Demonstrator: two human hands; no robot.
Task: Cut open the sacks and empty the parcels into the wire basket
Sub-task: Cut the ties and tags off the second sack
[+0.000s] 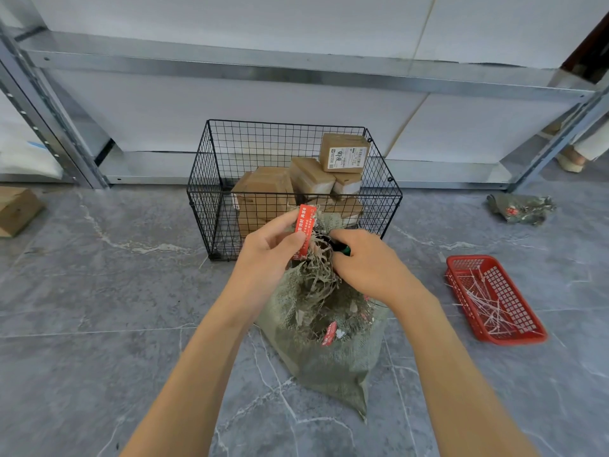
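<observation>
A green woven sack (329, 351) stands on the grey floor just in front of the black wire basket (211, 189). Its frayed neck is bunched up at the top. My left hand (267, 255) pinches a red tag (304, 229) at the sack's neck. My right hand (365, 262) grips a dark cutting tool with a green handle (341, 248), its tip at the bunched neck. Several brown cardboard parcels (344, 153) lie piled inside the basket. A second red tag (329, 333) hangs lower on the sack.
A red plastic tray (494, 298) with several cut white ties lies on the floor at right. An empty crumpled sack (520, 209) lies at far right. A cardboard box (16, 209) sits at far left. Metal shelving (296, 67) runs behind the basket.
</observation>
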